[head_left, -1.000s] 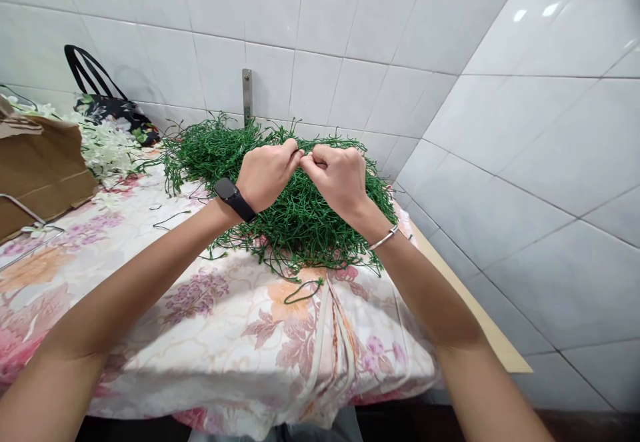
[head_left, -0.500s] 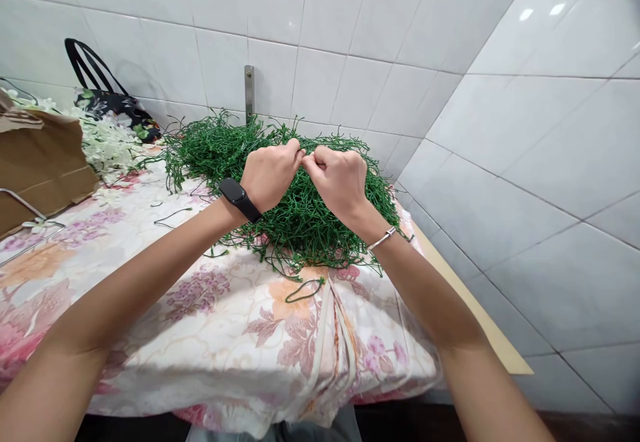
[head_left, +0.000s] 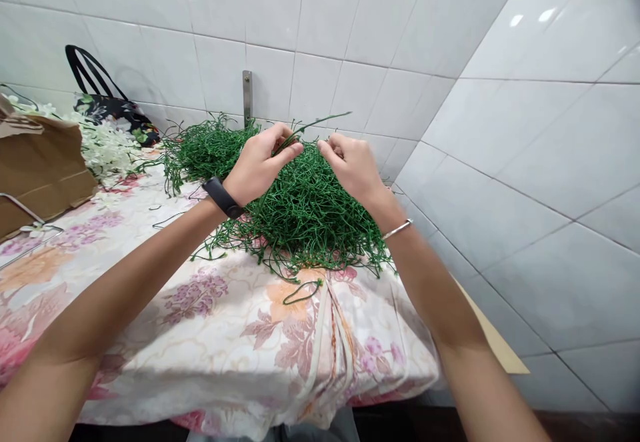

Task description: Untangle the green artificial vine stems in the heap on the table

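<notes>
A thin green artificial stem (head_left: 324, 120) slants up to the right out of my left hand (head_left: 264, 161), whose thumb and fingers are closed around it. My right hand (head_left: 351, 163) is a short gap away, fingers curled and thumb pressed to the index finger. Whatever it may pinch is hidden or too small to make out. Beneath both hands spreads a tangled heap of green artificial stems (head_left: 320, 219). One loose looped stem (head_left: 303, 291) lies on the floral tablecloth (head_left: 215, 342) in front of the heap.
White artificial flowers (head_left: 107, 145) lie at the left behind a torn cardboard box (head_left: 45, 169). A black floral bag (head_left: 117, 112) leans on the tiled wall (head_left: 170, 62). A metal bracket (head_left: 247, 95) stands behind the heap. Bent wire (head_left: 30, 212) sits beside the box.
My hands were together with fingertips touching; now they are apart. My left hand has turned and opened somewhat, and a green stem shows sticking out of it. My right hand has moved slightly right.
</notes>
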`<control>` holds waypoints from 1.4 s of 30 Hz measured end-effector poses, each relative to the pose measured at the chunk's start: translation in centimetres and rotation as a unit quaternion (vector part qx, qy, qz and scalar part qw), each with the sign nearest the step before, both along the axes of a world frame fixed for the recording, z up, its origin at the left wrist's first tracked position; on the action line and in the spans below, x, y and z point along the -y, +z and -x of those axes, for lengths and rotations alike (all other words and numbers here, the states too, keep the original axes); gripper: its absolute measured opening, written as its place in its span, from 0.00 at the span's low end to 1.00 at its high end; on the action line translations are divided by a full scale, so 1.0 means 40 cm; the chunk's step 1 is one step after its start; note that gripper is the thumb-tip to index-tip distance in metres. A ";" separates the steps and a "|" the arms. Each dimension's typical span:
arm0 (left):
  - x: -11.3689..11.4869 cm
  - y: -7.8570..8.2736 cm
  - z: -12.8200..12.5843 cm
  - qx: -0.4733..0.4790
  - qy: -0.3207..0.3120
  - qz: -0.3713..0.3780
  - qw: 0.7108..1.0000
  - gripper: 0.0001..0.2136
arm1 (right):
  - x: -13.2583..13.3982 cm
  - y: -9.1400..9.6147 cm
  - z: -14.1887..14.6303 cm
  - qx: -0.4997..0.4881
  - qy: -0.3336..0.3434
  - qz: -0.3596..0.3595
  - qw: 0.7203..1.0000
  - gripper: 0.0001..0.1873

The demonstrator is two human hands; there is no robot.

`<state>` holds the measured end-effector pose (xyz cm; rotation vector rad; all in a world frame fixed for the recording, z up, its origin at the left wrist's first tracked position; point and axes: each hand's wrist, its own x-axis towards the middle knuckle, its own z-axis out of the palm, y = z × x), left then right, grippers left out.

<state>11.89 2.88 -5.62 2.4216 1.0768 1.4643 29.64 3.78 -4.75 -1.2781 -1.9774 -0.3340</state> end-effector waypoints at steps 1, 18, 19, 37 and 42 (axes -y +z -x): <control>-0.007 -0.001 0.003 0.012 -0.016 0.012 1.000 0.06 | -0.002 -0.004 0.002 0.009 0.009 0.016 1.000 0.17; 0.003 -0.010 -0.006 -0.049 -0.059 -0.012 0.997 0.14 | 0.027 0.014 0.029 -0.051 0.215 0.079 0.972 0.15; 0.007 -0.010 -0.009 -0.061 -0.042 -0.027 0.997 0.13 | 0.026 0.014 0.028 -0.052 0.212 0.070 0.973 0.15; 0.022 0.006 0.001 -0.084 0.064 -0.138 0.985 0.06 | 0.022 0.009 0.036 -0.084 0.202 0.033 0.975 0.21; 0.012 0.007 0.006 -0.092 0.063 -0.134 0.985 0.05 | 0.028 0.006 0.039 -0.075 0.204 0.046 0.975 0.17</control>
